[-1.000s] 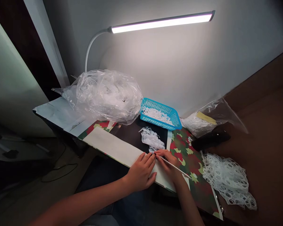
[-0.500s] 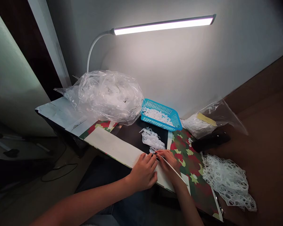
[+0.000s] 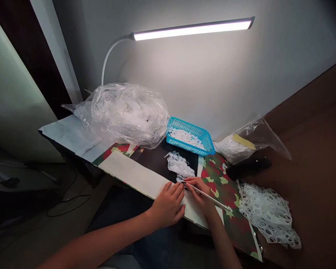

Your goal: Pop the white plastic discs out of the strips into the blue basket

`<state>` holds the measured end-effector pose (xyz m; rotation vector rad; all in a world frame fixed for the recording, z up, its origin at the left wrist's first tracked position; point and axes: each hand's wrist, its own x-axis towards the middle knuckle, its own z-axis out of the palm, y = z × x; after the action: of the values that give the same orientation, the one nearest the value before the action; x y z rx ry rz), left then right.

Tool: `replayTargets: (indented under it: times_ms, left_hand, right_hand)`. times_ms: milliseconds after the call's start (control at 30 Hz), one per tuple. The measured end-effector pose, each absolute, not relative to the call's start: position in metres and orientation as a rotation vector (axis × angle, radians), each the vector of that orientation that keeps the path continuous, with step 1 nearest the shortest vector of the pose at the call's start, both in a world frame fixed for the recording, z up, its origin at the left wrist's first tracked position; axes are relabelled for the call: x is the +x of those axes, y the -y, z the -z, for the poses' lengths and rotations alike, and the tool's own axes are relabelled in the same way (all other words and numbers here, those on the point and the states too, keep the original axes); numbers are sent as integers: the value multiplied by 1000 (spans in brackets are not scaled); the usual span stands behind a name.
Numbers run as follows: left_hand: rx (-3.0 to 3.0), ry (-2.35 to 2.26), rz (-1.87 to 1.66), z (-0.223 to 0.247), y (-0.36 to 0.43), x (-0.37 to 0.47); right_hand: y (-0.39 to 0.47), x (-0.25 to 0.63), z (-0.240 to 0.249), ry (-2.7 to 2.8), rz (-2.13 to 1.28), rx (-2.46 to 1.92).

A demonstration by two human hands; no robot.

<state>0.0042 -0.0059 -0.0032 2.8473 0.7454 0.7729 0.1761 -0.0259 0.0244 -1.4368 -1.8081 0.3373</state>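
My right hand (image 3: 200, 192) is closed on a thin white stick (image 3: 214, 201), which slants down to the right from the fingertips. Beside it, my left hand (image 3: 169, 205) lies palm down over the pale board (image 3: 137, 172). Its fingers are stretched forward with the thumb apart, the tips close to the stick's upper end. Just beyond the fingertips is a heap of small white rounded pieces (image 3: 180, 164) with thin loops, on a dark mat (image 3: 154, 160). Whatever lies under the fingertips is too small and covered to make out.
Behind the heap stands a blue basket (image 3: 192, 147) with small white pieces. A large clear bag (image 3: 128, 116) fills the back left. To the right are another clear bag (image 3: 233, 149), a black object (image 3: 249, 168) and white perforated netting (image 3: 268, 215). A lamp (image 3: 193, 30) hangs above.
The stick has swung in my right hand, its lower end now farther right and higher. My left hand stays nearly in place. The whole view has shifted slightly.
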Motion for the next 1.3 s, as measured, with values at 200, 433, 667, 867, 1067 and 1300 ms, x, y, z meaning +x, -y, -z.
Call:
replayTargets:
  times_ms: [200, 433, 667, 867, 1067, 1300]
  left_hand:
    - [2827, -750, -800, 4, 6, 6]
    - [2829, -748, -828, 7, 6, 8]
    - [2819, -744, -846, 7, 6, 9]
    - [2799, -742, -821, 4, 6, 9]
    - [2794, -752, -816, 3, 6, 10]
    - [2779, -759, -819, 6, 6, 10]
  right_hand:
    - [22, 174, -22, 1801, -396, -1399]
    - [18, 176, -25, 1825, -477, -1380]
    - [16, 179, -28, 1858, -522, -1381]
    - [13, 178, -30, 1921, -542, -1384]
    - [9, 177, -30, 1960, -530, -1376]
    - [11, 175, -22, 1848, -452, -1393]
